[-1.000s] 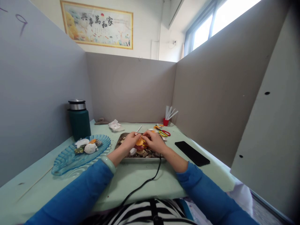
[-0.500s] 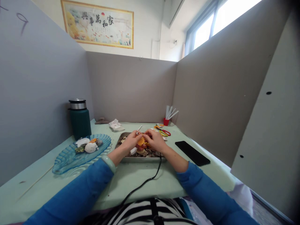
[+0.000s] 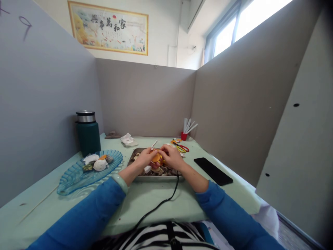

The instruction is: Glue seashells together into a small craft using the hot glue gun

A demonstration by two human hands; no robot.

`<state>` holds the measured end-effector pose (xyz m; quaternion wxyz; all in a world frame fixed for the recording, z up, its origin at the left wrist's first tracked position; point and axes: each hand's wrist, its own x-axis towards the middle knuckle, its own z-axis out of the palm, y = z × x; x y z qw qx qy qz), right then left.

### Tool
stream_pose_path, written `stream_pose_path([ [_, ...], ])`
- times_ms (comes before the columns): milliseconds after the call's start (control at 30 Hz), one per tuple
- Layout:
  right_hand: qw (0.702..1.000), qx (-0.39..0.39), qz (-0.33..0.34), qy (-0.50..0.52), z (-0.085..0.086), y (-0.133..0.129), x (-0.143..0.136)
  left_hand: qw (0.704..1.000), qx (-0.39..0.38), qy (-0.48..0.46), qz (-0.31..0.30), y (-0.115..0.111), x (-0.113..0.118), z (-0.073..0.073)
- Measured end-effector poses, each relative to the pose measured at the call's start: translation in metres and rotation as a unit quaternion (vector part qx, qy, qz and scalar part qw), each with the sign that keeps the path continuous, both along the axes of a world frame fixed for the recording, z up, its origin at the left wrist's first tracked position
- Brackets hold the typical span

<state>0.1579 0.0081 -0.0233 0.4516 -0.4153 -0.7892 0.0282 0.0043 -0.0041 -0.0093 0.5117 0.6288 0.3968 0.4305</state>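
Both hands meet over a metal tray [image 3: 153,178] of stones and shells. My left hand [image 3: 147,158] is closed on an orange piece [image 3: 156,158], with a thin white stick [image 3: 154,143] rising from beside its fingertips. My right hand [image 3: 170,157] is closed at the right edge of the same orange piece, its fingertips close to the left ones. Yellow and reddish bits show beneath the fingers, too small to make out. A black cable [image 3: 161,203] runs from below my right wrist toward my lap.
On the left are a blue glass dish [image 3: 75,178] holding several shells and stones, a green bottle [image 3: 88,138] and a thin stick [image 3: 39,205]. Crumpled paper [image 3: 128,139] lies behind. To the right are scissors [image 3: 184,148], a red cup [image 3: 184,136] of white sticks and a black phone-like slab [image 3: 213,171].
The white stick by my left fingertips stands a little higher and more upright. Both hands stay over the tray with only slight finger movement; the view has shifted very slightly.
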Motion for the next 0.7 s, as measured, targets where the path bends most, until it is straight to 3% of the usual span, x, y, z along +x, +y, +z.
stream_pose_path([
  [700,1.0,-0.017,0.012,-0.005,-0.0016,0.0022,0.0005,1.0,-0.017,0.001,0.006,0.0003,0.0007,-0.0003],
])
